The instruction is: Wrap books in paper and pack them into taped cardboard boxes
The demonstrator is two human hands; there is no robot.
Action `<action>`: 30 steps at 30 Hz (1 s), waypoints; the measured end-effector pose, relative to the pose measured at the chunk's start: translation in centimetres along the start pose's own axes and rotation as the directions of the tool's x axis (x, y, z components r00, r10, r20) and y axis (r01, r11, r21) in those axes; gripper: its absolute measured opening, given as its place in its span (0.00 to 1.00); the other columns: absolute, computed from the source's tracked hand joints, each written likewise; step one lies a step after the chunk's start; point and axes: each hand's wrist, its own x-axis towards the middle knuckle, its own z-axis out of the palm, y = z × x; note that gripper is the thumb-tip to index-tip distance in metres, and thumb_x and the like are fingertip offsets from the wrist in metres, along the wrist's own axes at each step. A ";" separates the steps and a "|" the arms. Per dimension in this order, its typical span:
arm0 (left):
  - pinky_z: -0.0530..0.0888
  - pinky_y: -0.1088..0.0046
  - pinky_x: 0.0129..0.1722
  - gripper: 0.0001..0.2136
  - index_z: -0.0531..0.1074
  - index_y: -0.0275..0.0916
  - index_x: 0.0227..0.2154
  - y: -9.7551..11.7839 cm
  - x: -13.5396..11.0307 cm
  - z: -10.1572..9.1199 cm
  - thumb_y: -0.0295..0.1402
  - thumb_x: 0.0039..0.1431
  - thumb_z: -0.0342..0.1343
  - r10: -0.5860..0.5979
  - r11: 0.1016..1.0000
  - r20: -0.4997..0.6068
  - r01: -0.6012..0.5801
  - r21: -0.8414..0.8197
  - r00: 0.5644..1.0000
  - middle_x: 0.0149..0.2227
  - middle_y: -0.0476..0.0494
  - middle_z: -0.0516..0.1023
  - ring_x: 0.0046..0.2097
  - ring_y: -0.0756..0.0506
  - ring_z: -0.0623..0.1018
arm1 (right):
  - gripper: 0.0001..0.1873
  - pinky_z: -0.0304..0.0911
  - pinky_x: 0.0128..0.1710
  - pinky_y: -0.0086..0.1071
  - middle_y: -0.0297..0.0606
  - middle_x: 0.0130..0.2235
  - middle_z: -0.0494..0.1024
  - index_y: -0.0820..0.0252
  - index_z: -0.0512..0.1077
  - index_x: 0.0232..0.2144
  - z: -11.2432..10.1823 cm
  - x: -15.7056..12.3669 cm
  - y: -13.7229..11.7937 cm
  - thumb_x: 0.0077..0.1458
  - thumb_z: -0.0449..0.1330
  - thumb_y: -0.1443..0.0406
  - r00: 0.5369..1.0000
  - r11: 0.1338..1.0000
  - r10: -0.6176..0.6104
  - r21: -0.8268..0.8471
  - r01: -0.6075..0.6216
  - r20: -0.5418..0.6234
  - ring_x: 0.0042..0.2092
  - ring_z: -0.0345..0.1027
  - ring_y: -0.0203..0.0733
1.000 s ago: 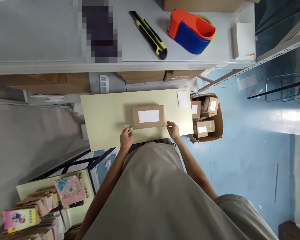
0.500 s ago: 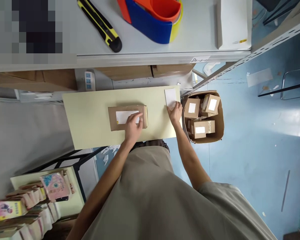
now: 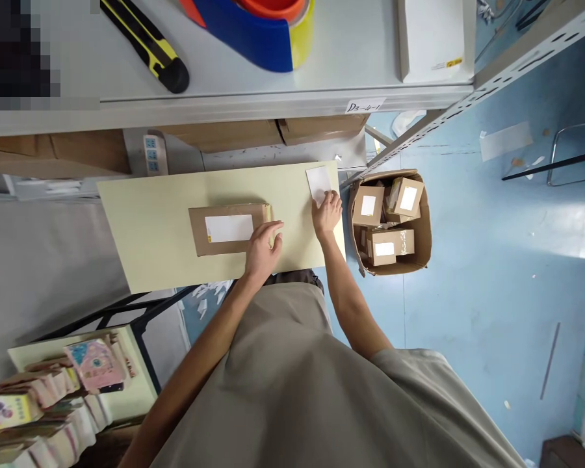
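head camera looks straight down past a beige shirt to a pale yellow table in the middle of the frame. a flat brown parcel with a white label on top lies on the table, a little left of centre, long side running left to right. the left hand comes up from the lower left and rests at the parcel's right end, fingers stretched out and loosely spread over the corner, touching it but not closed around it. the right hand is further right, near the table's upper right corner, with its fingers laid on the lower edge of a small white slip that lies flat on the table. whether those fingers pinch the slip or only press on it, i cannot tell. the two hands are near each other, with bare table between them. just beside the table's right edge, a brown carton stands open on the blue floor, with several small labelled boxes inside. across the top of the frame runs a grey shelf, carrying a yellow and black knife at the upper left, a blue and orange tape dispenser at top centre, and a white box to the upper right. a pile of colourful books fills the lower left corner.
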 end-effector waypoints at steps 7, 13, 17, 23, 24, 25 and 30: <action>0.80 0.54 0.72 0.16 0.83 0.44 0.57 0.8 1.0 0.6 0.33 0.75 0.54 0.024 1.000 0.009 -0.024 -0.010 1.000 0.61 0.38 0.88 0.65 0.37 0.86 | 0.19 0.68 0.71 0.47 0.60 0.68 0.76 0.65 0.76 0.66 0.2 0.3 0.5 0.80 0.59 0.65 1.000 1.000 -0.002 -0.028 0.001 -0.022 0.70 0.73 0.59; 0.81 0.55 0.72 0.16 0.83 0.45 0.58 1.1 1.8 0.9 0.33 0.76 0.54 0.011 0.999 0.048 -0.009 -0.031 0.999 0.61 0.38 0.88 0.64 0.37 0.86 | 0.23 0.75 0.59 0.41 0.56 0.66 0.78 0.60 0.71 0.72 -0.7 0.2 0.8 0.82 0.56 0.63 0.999 0.999 0.033 0.027 -0.034 0.037 0.61 0.82 0.56; 0.84 0.56 0.67 0.16 0.83 0.44 0.58 0.9 2.4 1.2 0.32 0.75 0.54 -0.026 0.997 0.066 0.030 -0.064 0.997 0.60 0.37 0.88 0.61 0.38 0.87 | 0.27 0.77 0.59 0.43 0.57 0.65 0.82 0.58 0.65 0.77 -2.0 0.6 1.0 0.84 0.49 0.61 1.000 0.984 0.025 0.174 -0.027 0.011 0.59 0.85 0.57; 0.85 0.57 0.65 0.19 0.80 0.42 0.64 0.9 6.4 2.1 0.32 0.75 0.56 -0.060 0.997 0.126 0.064 -0.032 0.990 0.64 0.36 0.86 0.60 0.38 0.87 | 0.22 0.82 0.54 0.40 0.51 0.56 0.89 0.59 0.78 0.63 -3.7 4.0 1.8 0.81 0.52 0.56 0.983 0.780 -0.099 0.626 -0.020 0.153 0.51 0.90 0.49; 0.84 0.57 0.65 0.20 0.79 0.42 0.65 1.0 7.6 2.5 0.32 0.75 0.57 -0.071 0.997 0.140 0.073 -0.007 0.988 0.66 0.36 0.85 0.60 0.37 0.87 | 0.22 0.82 0.54 0.40 0.51 0.57 0.89 0.58 0.78 0.64 -4.1 4.7 1.8 0.80 0.55 0.55 0.976 0.754 -0.148 0.656 0.005 0.162 0.52 0.89 0.49; 0.84 0.56 0.66 0.21 0.78 0.42 0.67 1.2 8.9 2.9 0.32 0.75 0.58 -0.088 0.996 0.158 0.085 0.023 0.983 0.67 0.35 0.84 0.61 0.37 0.87 | 0.23 0.82 0.55 0.40 0.50 0.58 0.89 0.57 0.78 0.66 -4.5 5.4 1.8 0.79 0.58 0.54 0.966 0.749 -0.198 0.661 0.041 0.164 0.53 0.89 0.49; 0.79 0.53 0.72 0.34 0.64 0.40 0.81 2.2 14.9 5.5 0.30 0.74 0.61 -0.130 0.985 0.254 0.096 0.142 0.958 0.75 0.31 0.78 0.66 0.33 0.85 | 0.21 0.80 0.61 0.50 0.48 0.55 0.89 0.55 0.81 0.65 -7.3 8.1 0.5 0.76 0.65 0.56 0.931 0.917 -0.336 0.274 0.289 0.142 0.53 0.85 0.55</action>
